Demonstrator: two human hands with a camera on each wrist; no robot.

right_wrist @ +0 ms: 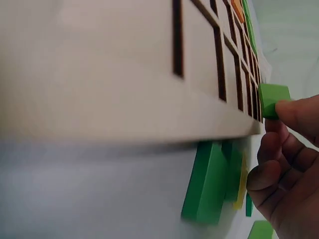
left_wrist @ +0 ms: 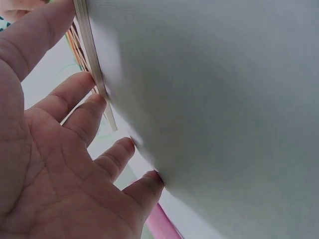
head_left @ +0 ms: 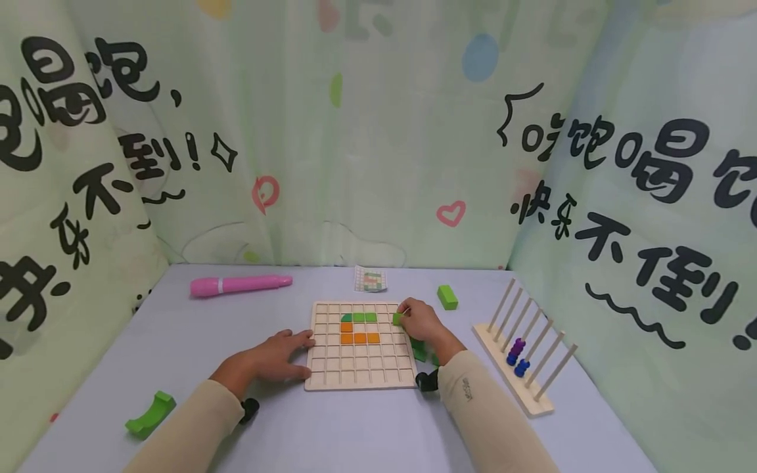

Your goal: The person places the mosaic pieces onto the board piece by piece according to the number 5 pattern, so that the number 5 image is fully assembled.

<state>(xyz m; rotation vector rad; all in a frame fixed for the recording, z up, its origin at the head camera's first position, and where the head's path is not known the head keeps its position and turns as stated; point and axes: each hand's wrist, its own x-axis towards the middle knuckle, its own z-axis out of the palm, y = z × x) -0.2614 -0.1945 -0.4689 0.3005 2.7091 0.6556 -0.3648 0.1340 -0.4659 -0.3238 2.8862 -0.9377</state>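
Observation:
A wooden grid board [head_left: 362, 366] lies on the table. Its upper cells carry a short row of green tiles [head_left: 359, 317], and orange tiles [head_left: 360, 338] form an L below. My left hand [head_left: 275, 358] rests against the board's left edge, fingers spread and fairly straight. In the left wrist view, the thumb and some fingertips touch the board's side. At the upper right edge, my right hand [head_left: 422, 322] pinches a small light green block [right_wrist: 273, 98] between thumb and fingers. Dark green blocks [right_wrist: 205, 184] lie beside the board below that hand, partly hidden in the head view.
A wooden peg stand [head_left: 513, 368] with purple and blue beads stands on the right. Behind the board lie a printed card [head_left: 370, 279] and a green block [head_left: 447, 297]. A pink tube-like object [head_left: 241, 284] is back left, a curved green block [head_left: 150, 415] front left.

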